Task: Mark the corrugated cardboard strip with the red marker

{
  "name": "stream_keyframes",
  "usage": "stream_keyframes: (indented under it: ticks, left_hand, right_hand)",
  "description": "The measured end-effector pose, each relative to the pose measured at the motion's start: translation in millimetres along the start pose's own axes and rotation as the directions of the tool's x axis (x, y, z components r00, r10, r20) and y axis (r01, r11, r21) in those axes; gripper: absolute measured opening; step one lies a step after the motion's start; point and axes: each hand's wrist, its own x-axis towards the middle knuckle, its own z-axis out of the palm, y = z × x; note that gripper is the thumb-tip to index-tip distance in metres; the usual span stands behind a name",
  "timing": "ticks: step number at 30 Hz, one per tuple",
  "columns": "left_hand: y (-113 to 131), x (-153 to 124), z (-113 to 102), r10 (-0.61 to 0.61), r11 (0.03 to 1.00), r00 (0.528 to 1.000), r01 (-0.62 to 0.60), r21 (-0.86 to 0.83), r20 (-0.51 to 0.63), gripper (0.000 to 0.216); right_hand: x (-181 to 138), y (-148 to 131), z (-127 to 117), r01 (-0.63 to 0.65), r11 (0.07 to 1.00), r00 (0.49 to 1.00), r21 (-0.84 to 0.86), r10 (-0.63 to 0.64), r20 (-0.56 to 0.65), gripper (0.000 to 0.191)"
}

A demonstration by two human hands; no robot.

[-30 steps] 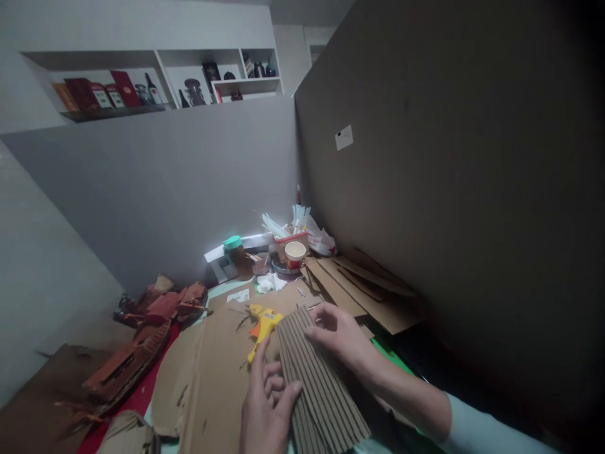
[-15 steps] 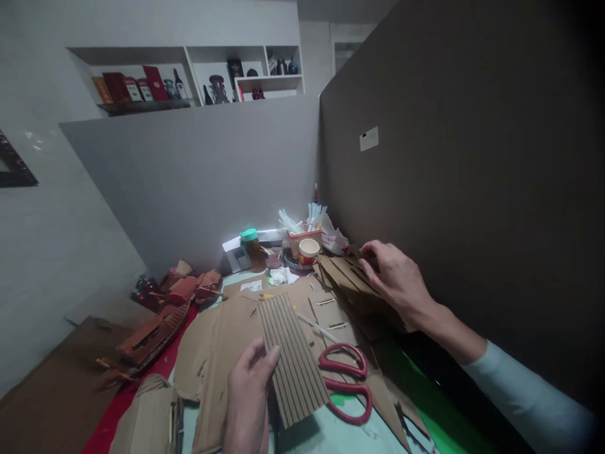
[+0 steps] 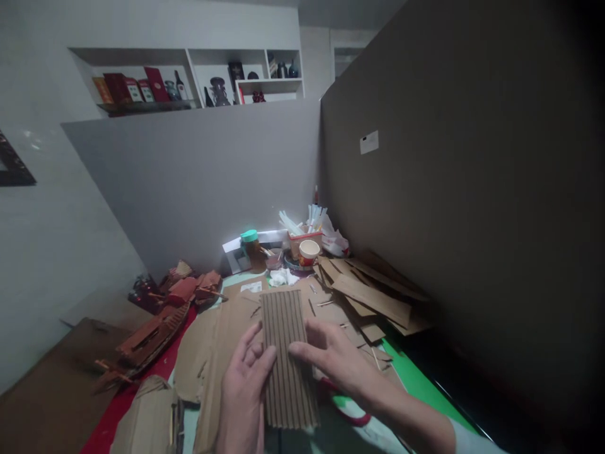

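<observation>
Both hands now bear on the ribbed cardboard panel (image 3: 286, 359). The right hand (image 3: 338, 366) has come back from the cardboard offcuts (image 3: 373, 293), fingers spread flat on the panel's right half. The left hand (image 3: 243, 391) grips the left edge, thumb on top. Red scissors (image 3: 352, 413) lie mostly hidden under the right wrist; half a second ago they lay exposed.

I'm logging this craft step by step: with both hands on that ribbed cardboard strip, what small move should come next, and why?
Probably press the ribbed brown corrugated cardboard strip flat: the left hand grips its left edge, the right hand lies on top, and it sits over loose flat brown cardboard sheets.
</observation>
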Motion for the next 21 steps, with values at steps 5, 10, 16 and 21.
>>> stream_keyframes:
  ticks: [5,10,16,21]
  left_hand:
    - [7,-4,-1,0.05,0.999,0.998,-0.051,-0.01,-0.039,0.06]
    - [12,-15,1,0.012,1.0,0.999,-0.012,-0.015,0.043,0.061]
    - [16,-22,-3,-0.126,0.992,0.988,0.125,0.02,0.089,0.046]
    - [20,-27,-2,-0.184,0.983,0.977,0.185,-0.001,0.107,0.042]
  right_hand:
    - [-4,-9,0,-0.12,0.972,0.992,0.201,0.126,-0.016,0.03]
    - [-11,-12,6,-0.132,0.953,0.986,0.271,0.155,-0.064,0.021]
    - [-11,-9,14,-0.061,0.945,0.998,0.321,0.063,0.001,0.029]
    - [-10,-4,16,-0.057,0.955,0.998,0.29,0.053,0.021,0.031]
